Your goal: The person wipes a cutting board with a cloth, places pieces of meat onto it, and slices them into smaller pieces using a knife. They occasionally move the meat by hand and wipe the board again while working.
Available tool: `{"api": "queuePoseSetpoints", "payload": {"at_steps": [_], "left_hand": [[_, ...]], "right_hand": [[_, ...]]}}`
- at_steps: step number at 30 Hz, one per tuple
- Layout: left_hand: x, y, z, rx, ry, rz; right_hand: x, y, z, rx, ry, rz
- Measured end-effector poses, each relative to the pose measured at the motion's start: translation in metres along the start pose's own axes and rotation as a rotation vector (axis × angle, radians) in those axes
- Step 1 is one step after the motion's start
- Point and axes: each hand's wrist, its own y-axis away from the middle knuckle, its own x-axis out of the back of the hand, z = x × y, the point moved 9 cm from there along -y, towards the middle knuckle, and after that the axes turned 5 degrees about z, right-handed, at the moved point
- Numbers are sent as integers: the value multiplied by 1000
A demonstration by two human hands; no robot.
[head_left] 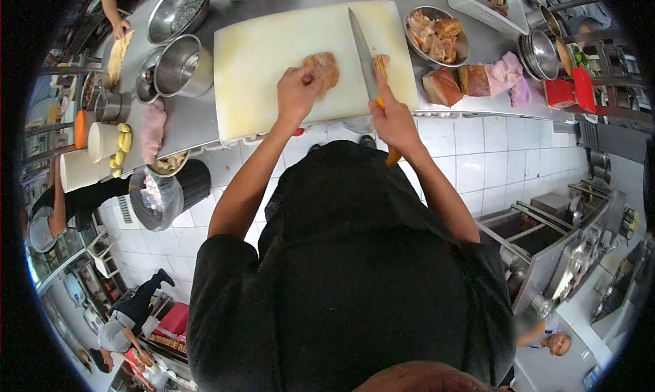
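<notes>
On the white cutting board (259, 64) lies a flat piece of meat (327, 71). My left hand (297, 95) touches its left edge with curled fingers. My right hand (396, 122) is wrapped round the yellow handle of a long knife (361, 47), whose blade points away over the board. Just right of the blade, beside my right fingertips, is a small sliced piece of meat (382, 66). A metal bowl of meat pieces (435, 36) stands at the board's right edge, with two browned meat blocks (442, 87) in front of it.
Metal bowls (183, 66), pink meat (153, 129) and a bin (157, 197) are at the left. Pink cloth (505, 73), stacked bowls (537, 54) and a red box (570, 90) sit right. Other people are at the left, upper left and lower right.
</notes>
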Motion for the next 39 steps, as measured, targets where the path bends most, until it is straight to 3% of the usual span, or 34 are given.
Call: {"api": "queuePoseSetpoints", "payload": {"at_steps": [3,7,10,13,16,25,32,33,36,39], "left_hand": [[-22,-4,14,-8,77,-16],[-49,-3,35,-42,119,-129],[-43,-3,47,-155,27,-54],[-33,-5,74,-452,103,114],[-49,-15,77,-536,64,60],[-63,-20,63,-499,83,29],[-59,-19,66,-523,86,-19],[-59,-19,65,-519,95,-6],[-56,-19,58,-472,164,81],[-47,-21,51,-413,168,153]], "right_hand": [[14,-1,0,92,75,92],[22,-2,-5,83,115,39],[25,-6,-11,98,135,32],[20,-6,-18,74,120,20],[13,-8,-23,60,167,28],[5,-8,-33,74,219,12],[-2,-61,-26,152,266,67],[0,-62,-21,53,221,-21],[10,-42,-28,28,311,-78],[28,-10,-59,-159,134,-193]]}}
